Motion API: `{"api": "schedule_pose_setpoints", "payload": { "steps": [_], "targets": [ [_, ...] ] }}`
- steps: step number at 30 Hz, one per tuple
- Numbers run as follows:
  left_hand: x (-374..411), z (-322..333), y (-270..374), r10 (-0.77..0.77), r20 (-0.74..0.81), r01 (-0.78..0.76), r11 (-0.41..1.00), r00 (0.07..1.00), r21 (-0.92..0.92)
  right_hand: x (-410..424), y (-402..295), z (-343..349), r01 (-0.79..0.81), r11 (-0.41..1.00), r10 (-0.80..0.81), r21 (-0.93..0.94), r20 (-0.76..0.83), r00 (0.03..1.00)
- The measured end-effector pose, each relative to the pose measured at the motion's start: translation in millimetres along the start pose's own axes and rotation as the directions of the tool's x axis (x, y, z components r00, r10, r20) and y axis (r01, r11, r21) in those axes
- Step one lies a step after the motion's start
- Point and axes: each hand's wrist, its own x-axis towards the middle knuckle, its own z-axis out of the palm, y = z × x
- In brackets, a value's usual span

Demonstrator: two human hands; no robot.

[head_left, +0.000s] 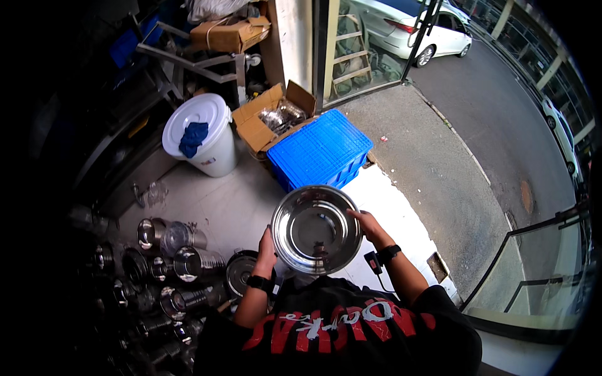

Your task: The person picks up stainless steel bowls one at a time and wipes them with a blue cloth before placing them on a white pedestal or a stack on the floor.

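Note:
A shiny stainless steel basin is held in front of my chest, its hollow side facing me. My left hand grips the rim on the left, with its fingers mostly hidden behind the metal. On the right side my right hand holds the rim, its thumb lying over the edge. Each wrist wears a black strap with a small device. Just beyond the basin stands a blue plastic crate with a ridged top surface.
Stacked metal vessels crowd the floor at left. A white lidded bucket carries a dark blue cloth. Behind the crate is an open cardboard box of wrapped items. Glass doors border the pavement, with a white car outside.

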Motion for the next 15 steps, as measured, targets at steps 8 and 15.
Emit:
{"api": "schedule_pose_setpoints", "payload": {
  "steps": [8,15],
  "targets": [
    [135.6,19.2,57.5,-0.081,-0.075,0.087,0.993,0.994,0.079,149.9,-63.5,6.6,-0.065,0.998,0.065,0.006,-0.038,0.997],
    [266.5,33.4,89.4,-0.121,-0.111,0.132,0.987,0.986,0.097,279.0,-110.6,-4.0,-0.17,0.984,0.171,0.052,0.0,0.985]
  ]
}}
